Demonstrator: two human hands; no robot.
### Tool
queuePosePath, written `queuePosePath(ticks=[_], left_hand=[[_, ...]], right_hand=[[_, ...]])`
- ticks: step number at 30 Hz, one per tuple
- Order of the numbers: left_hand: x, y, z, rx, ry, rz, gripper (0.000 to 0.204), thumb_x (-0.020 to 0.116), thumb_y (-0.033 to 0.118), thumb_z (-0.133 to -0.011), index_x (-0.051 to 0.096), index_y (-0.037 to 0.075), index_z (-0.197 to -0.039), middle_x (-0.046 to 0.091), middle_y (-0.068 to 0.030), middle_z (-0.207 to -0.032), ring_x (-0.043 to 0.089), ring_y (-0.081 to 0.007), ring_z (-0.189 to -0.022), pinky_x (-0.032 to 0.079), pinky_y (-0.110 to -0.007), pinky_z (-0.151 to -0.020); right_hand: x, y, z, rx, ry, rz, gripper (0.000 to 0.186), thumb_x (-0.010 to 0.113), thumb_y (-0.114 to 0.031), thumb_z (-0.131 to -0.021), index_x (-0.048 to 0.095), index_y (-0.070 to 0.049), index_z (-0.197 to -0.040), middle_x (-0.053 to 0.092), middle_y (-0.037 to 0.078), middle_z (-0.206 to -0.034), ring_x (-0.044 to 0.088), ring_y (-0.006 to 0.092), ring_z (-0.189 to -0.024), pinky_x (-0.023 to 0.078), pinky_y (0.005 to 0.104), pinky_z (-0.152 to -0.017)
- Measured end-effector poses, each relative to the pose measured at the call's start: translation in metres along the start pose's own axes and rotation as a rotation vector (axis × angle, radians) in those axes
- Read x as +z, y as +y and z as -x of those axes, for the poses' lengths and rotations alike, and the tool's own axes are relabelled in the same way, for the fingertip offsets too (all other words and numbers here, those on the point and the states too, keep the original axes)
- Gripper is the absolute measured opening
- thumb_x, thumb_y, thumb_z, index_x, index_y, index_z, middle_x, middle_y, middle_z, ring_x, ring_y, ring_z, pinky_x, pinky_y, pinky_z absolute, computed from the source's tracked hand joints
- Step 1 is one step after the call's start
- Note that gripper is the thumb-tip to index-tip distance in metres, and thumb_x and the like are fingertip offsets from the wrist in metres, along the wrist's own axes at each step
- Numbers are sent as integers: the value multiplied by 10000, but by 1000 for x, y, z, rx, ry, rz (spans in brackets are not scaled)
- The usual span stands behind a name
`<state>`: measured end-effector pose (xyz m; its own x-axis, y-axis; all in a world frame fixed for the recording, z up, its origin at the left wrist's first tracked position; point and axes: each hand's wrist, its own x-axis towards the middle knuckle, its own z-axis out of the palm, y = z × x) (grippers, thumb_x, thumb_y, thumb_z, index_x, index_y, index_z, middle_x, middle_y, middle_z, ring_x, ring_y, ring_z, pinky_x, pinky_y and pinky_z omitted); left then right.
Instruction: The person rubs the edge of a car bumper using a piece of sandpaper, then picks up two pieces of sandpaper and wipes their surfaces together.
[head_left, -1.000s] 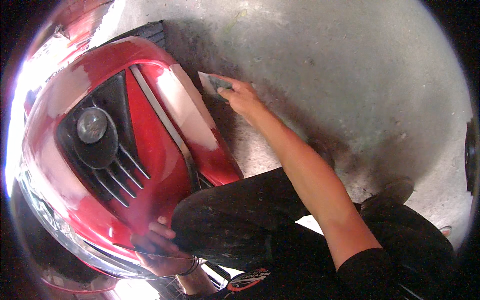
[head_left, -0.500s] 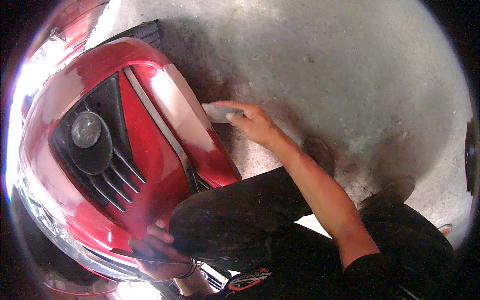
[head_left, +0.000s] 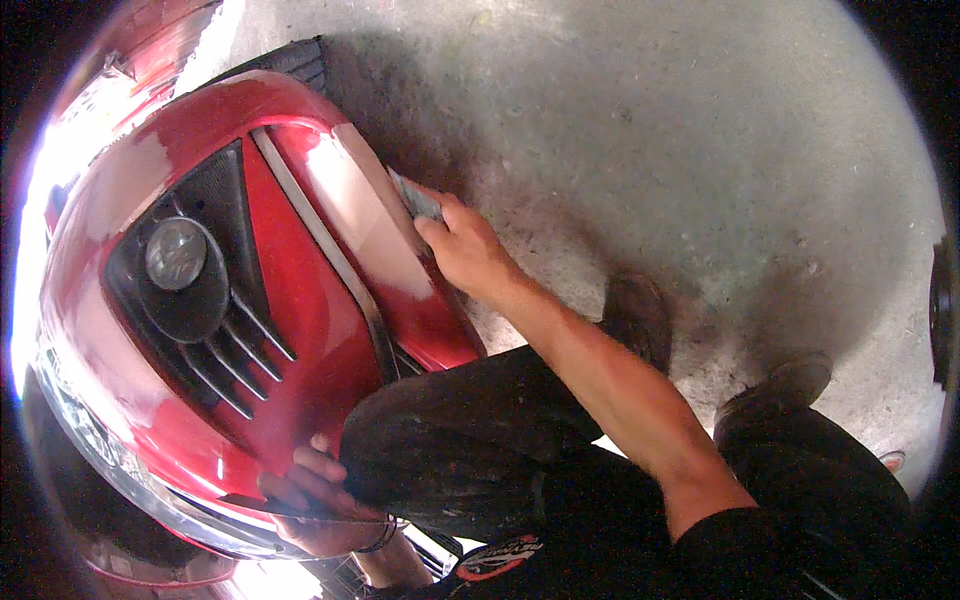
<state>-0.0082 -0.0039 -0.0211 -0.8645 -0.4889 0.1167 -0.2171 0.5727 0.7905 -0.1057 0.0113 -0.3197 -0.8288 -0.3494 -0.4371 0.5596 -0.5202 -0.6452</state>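
Observation:
A red car bumper (head_left: 310, 360) with pale, dull patches (head_left: 372, 215) stands at my left. My right hand (head_left: 468, 250) pinches a thin, flat grey piece (head_left: 418, 200) against the bumper's right edge, beside the long pale patch. Whether this piece is a spreader or a folded sheet, I cannot tell. Low on the left, my left hand (head_left: 318, 495) has its fingers bent around a thin dark sheet (head_left: 245, 505), seen almost edge-on, close to the bumper's lower side. Part of that hand is in shadow.
A round fog lamp (head_left: 176, 254) sits in the bumper's black grille insert (head_left: 225, 185). My bent knee (head_left: 400, 430) is close against the bumper. My shoes (head_left: 638, 315) rest on the grey concrete floor (head_left: 720, 150). A black ribbed part (head_left: 290, 65) sticks out at the bumper's far end.
My right hand has moved left and slightly up with the grey piece, which now lies along the bumper's edge instead of pointing at it from the right. My left hand has barely moved.

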Motion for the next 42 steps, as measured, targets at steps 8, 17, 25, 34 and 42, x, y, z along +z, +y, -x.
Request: queuePosePath(ticks=[8, 17, 25, 34, 42], left_hand=[[8, 3, 4, -76, 225, 48, 368, 409, 401, -1082, 494, 128, -850, 455, -65, -591, 542, -269, -748, 472, -525, -983], [-4, -4, 3, -29, 38, 138, 421, 363, 374, -1125, 510, 108, -834, 426, -59, -534, 558, -267, -705, 497, -533, -1002], [1, -1, 1, -46, -46, 213, 435, 362, 378, -1127, 510, 108, -820, 428, -62, -545, 550, -265, -714, 485, -530, -1017], [17, 0, 2, 26, -13, 182, 401, 363, 360, -1126, 510, 98, -860, 429, -62, -551, 545, -271, -717, 473, -542, -1041], [-7, -7, -2, 68, -126, 104, 372, 358, 331, -1127, 503, 94, -880, 444, -68, -559, 545, -271, -715, 467, -546, -1052]], right_hand=[[-54, 1, 1, 40, -234, -113, 404, 548, -130, -1034, 633, -125, -1429, 699, 154, -1303, 654, 285, -1189, 486, 398, -1063], [-38, -18, -68, 280, -176, -159, 388, 587, -300, -1070, 639, -98, -1397, 677, 84, -1327, 627, 220, -1177, 511, 394, -989], [-50, 7, -44, 184, -204, -183, 358, 617, -244, -1058, 660, -91, -1379, 699, 50, -1287, 628, 186, -1169, 502, 391, -1017], [-48, 23, -54, 354, -248, -461, 392, 619, -268, -1060, 639, -53, -1387, 704, 107, -1302, 661, 230, -1178, 508, 412, -1016], [-44, 16, -61, 361, -263, -209, 396, 633, -275, -1028, 684, 16, -1293, 733, 120, -1215, 697, 228, -1065, 529, 378, -935]])
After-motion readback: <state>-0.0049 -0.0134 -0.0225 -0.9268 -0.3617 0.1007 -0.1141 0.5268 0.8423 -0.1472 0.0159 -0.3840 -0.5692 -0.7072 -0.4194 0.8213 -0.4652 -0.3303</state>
